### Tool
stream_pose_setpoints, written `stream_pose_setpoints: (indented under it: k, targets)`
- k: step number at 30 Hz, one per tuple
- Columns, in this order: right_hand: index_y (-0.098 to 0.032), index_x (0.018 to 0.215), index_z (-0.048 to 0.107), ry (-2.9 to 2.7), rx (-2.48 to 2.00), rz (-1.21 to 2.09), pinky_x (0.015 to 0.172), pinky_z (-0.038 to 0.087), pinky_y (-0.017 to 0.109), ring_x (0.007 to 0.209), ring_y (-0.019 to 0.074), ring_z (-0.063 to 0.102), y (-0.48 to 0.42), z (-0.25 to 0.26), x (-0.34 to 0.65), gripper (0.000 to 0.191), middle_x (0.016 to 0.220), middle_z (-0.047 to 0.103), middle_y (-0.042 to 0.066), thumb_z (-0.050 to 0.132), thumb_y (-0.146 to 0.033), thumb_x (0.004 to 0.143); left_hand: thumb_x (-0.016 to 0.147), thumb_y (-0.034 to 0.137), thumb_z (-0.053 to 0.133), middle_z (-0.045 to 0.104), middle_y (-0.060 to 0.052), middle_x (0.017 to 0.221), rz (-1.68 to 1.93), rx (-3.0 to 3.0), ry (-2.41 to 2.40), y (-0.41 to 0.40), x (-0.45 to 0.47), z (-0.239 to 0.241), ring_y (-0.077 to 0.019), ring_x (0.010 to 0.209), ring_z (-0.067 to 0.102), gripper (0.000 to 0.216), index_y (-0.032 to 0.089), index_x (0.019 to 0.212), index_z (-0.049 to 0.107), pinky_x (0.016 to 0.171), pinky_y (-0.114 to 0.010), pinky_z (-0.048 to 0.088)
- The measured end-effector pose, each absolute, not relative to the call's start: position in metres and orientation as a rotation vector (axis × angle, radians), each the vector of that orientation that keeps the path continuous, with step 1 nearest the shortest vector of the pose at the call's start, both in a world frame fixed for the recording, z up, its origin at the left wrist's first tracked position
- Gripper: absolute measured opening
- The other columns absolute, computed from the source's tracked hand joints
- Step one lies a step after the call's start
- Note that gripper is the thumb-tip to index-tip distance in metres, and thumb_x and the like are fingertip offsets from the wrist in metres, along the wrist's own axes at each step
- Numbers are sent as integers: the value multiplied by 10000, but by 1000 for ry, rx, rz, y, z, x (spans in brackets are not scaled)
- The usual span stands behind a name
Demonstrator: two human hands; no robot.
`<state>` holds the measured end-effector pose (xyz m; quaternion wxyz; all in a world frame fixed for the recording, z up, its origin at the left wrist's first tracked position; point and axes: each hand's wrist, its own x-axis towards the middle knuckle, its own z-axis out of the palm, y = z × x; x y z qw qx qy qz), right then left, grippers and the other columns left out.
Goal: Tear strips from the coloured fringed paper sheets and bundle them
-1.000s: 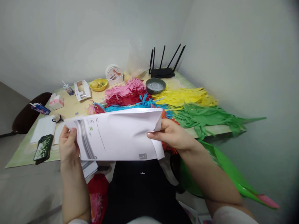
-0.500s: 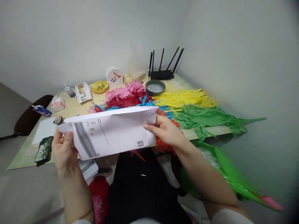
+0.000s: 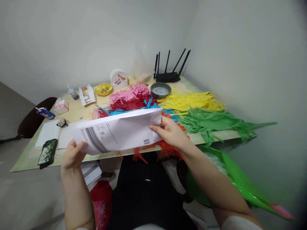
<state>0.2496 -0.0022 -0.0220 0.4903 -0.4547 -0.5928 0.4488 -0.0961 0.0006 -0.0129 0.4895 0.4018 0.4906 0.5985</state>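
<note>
In front of me I hold a white paper ream wrapper (image 3: 124, 132) with grey wavy stripes and small printed logos. It spans between my two hands above the near table edge, its top edge slightly parted. My left hand (image 3: 74, 155) is closed on its lower left corner, thumb on the near face. At the right end, my right hand (image 3: 168, 131) pinches the folded end, thumb in front and fingers behind. Beyond the wrapper lie fringed paper strips in pink (image 3: 130, 92), yellow (image 3: 194, 100), green (image 3: 211, 119) and orange (image 3: 170, 150).
On the table stand a black router (image 3: 168, 76), a grey bowl (image 3: 160, 91), a yellow fruit bowl (image 3: 103, 90) and a tissue pack (image 3: 61, 106). A phone (image 3: 48, 151) lies at the left edge. A green bag (image 3: 230, 172) hangs open at lower right.
My left hand has moved down and right along the wrapper's left end, and that end has shifted right. My right hand keeps its pinch. The view has shifted slightly.
</note>
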Motion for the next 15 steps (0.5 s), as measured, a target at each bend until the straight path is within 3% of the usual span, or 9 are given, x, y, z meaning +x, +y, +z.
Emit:
stream_pose_setpoints:
  k: [4,8,11,13,15]
  targets:
    - [-143,1094,618,-1585,-1067,1083,853,504,383,1001,260,643,1,-24,251,322,1068,701,102,595,-315,823,432,478,897,737,-88,769,1478,961,1292,7,-100,-26,-315,838,709,666,140,966,688,727,-397,599]
    - [-137,1138,606,-1664,-1091,1040,861,487,369,1018,251,628,3,-24,253,330,1088,689,94,543,-259,838,598,521,816,696,-137,1073,1633,1270,1540,3,-95,-19,-340,1089,637,721,173,1190,594,923,-488,527]
    - [-137,1122,621,-1697,-1156,951,864,479,375,990,251,630,5,-25,248,315,1075,692,94,549,-232,830,677,467,801,388,-180,1495,1704,2024,1747,-12,-62,-5,-363,1400,349,923,259,1451,343,1120,-576,303]
    - [-132,1127,622,-1713,-1114,989,843,490,367,973,249,634,5,-23,242,324,1079,692,97,559,-236,827,637,533,809,153,-181,1601,1319,2626,1526,-22,-28,1,-419,1467,143,1045,291,1493,260,1138,-655,159]
    - [-130,1151,614,-1692,-1057,1057,816,503,352,961,241,639,3,-18,235,345,1092,689,99,563,-246,830,639,586,781,91,-179,1614,885,2959,1329,-24,3,4,-459,1466,70,1032,310,1492,271,1109,-713,82]
